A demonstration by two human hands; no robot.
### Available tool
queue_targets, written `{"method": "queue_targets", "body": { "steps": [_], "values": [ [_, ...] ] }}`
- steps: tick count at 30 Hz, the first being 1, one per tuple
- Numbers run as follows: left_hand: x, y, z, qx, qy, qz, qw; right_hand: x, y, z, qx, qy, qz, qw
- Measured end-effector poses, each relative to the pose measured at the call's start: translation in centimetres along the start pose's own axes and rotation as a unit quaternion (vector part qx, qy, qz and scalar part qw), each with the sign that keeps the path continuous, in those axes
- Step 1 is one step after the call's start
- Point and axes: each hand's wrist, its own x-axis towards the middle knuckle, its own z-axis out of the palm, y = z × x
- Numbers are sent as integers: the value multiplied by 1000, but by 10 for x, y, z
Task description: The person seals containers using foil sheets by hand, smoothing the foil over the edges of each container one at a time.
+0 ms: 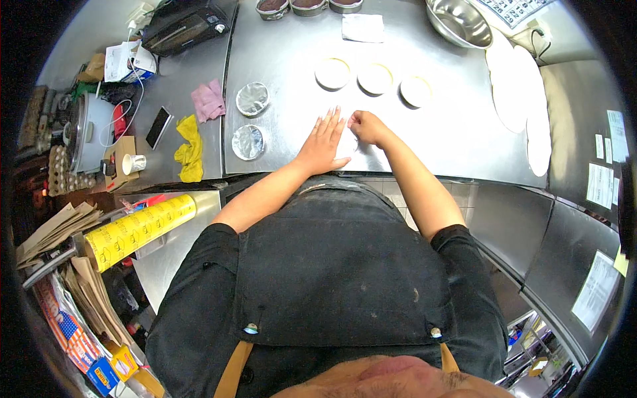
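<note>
My left hand lies nearly flat over the steel table, fingers extended and close together. Just right of it, my right hand is curled, its fingertips pinched at the upper edge of a pale, glare-washed thing between the hands; what it is, and whether the fingers grip it, I cannot tell. Two round tins lined with foil stand to the left, one farther and one nearer. Beyond my hands are three pale rings or shallow round molds, at left, middle and right.
Dark-filled round tins and folded white paper lie at the far side. A metal bowl stands far right. Left are pink and yellow cloths, a phone, a paper cup and a yellow roll.
</note>
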Motion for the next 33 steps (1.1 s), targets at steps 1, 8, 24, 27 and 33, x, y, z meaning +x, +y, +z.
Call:
{"method": "queue_targets", "body": {
  "steps": [1, 8, 24, 27, 33],
  "values": [
    [0, -1, -6, 2, -12, -1, 1000, -3, 7, 5, 9, 22, 0, 1000],
    [-7, -3, -20, 8, -47, -41, 998, -32, 14, 36, 179, 85, 115, 973],
    [5, 18, 17, 91, -2, -94, 991, -38, 8, 57, 118, 195, 54, 972],
    [5, 18, 17, 90, 21, -88, 992, -26, 13, 50, 145, 133, 92, 976],
    [5, 19, 14, 67, 33, -74, 994, -11, 14, 31, 213, 37, 158, 964]
  ]
}}
